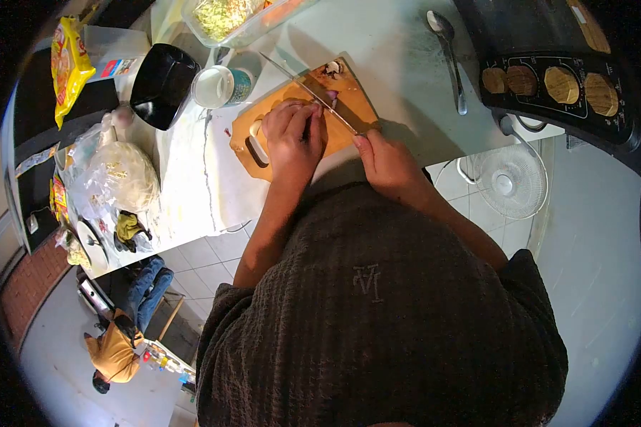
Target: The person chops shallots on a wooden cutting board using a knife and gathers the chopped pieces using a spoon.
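My right hand (388, 162) grips the handle of a long knife (303, 85), whose blade runs diagonally across a wooden cutting board (360, 99). My left hand (295, 135) rests on the board with its fingers curled, the fingertips close against the blade. They press on a shallot that is mostly hidden by the fingers. A purple shallot piece (332, 94) lies on the far side of the blade. Near the top corner of the board are some brown and white peelings (333, 68). A pale piece (255, 128) pokes out beside my left hand, near the board's handle slot.
Beyond the board stand a plastic cup (214, 87), a black bowl (165, 85) and a clear container (246, 25) of chopped vegetables. Plastic bags (124, 178) lie left; a spoon (449, 60) and black stove (548, 85) are right. A fan (509, 181) stands below. Another person (114, 352) sits at lower left.
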